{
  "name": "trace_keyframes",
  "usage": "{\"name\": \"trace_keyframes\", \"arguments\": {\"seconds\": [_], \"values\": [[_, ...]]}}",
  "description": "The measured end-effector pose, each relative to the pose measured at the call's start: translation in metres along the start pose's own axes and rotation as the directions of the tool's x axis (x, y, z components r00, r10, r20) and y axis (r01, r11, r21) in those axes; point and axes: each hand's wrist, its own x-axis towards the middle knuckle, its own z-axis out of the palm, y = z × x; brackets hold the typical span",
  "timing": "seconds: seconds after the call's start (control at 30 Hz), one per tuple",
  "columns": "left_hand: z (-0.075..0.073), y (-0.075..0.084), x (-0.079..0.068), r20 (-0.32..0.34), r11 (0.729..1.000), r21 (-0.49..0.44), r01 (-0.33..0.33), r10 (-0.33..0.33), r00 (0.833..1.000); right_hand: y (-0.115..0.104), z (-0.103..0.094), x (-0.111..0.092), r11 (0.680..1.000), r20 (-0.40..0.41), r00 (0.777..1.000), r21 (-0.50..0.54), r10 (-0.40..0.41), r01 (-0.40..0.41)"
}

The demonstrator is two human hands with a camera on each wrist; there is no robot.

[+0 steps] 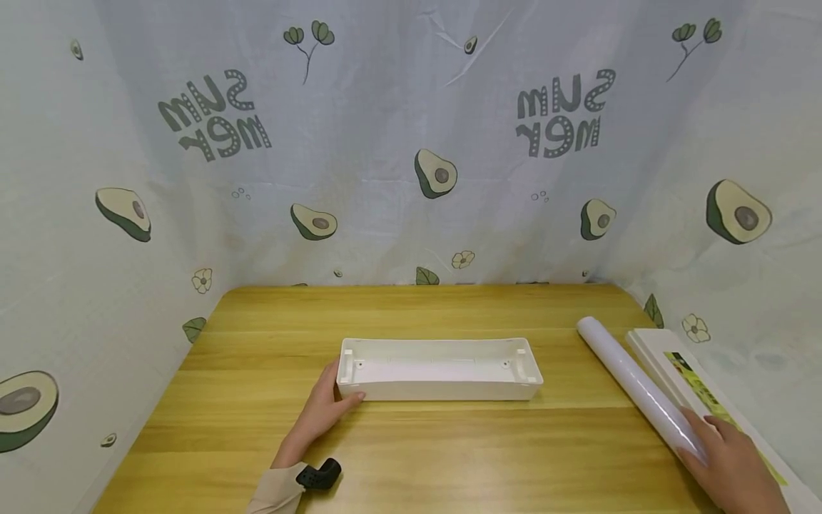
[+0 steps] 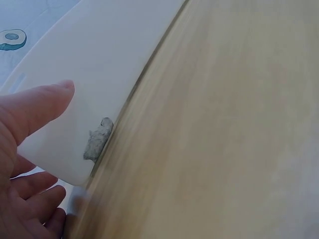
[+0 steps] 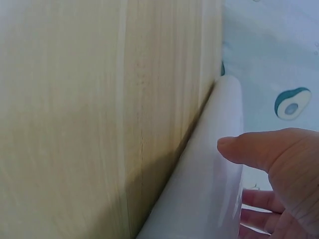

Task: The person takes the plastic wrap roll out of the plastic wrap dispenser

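Observation:
A long, open-topped white plastic box (image 1: 443,391) lies across the table in the head view. My left hand (image 1: 321,407) holds its left end, thumb on the front wall and fingers around the end. In the left wrist view, a grey rough patch (image 2: 98,140) shows low on the box wall. On the right lies a glossy white roll (image 1: 632,375), slanting toward me. My right hand (image 1: 735,457) grips its near end, the thumb (image 3: 244,148) across the top and the other fingers on the far side, partly hidden in the right wrist view.
Right of the roll lies a long white box-like piece (image 1: 655,339) with a green and yellow label (image 1: 700,389). A wooden table (image 1: 449,457) carries everything. Avocado-print curtain (image 1: 398,128) surrounds its back and sides. A black device (image 1: 319,475) sits at my left wrist.

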Motion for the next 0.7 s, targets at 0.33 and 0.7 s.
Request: {"name": "trace_keyframes", "arguments": {"seconds": [0.33,0.7], "values": [[-0.001,-0.001,-0.002,-0.010,1.000,0.010,0.003,-0.003,1.000,-0.006,0.002,0.007,1.000,0.046,0.999,-0.007,0.011,-0.011],[-0.004,-0.001,-0.003,-0.014,1.000,0.018,0.015,-0.015,1.000,-0.004,0.007,0.014,0.998,0.029,0.998,-0.036,-0.050,0.051]]}}
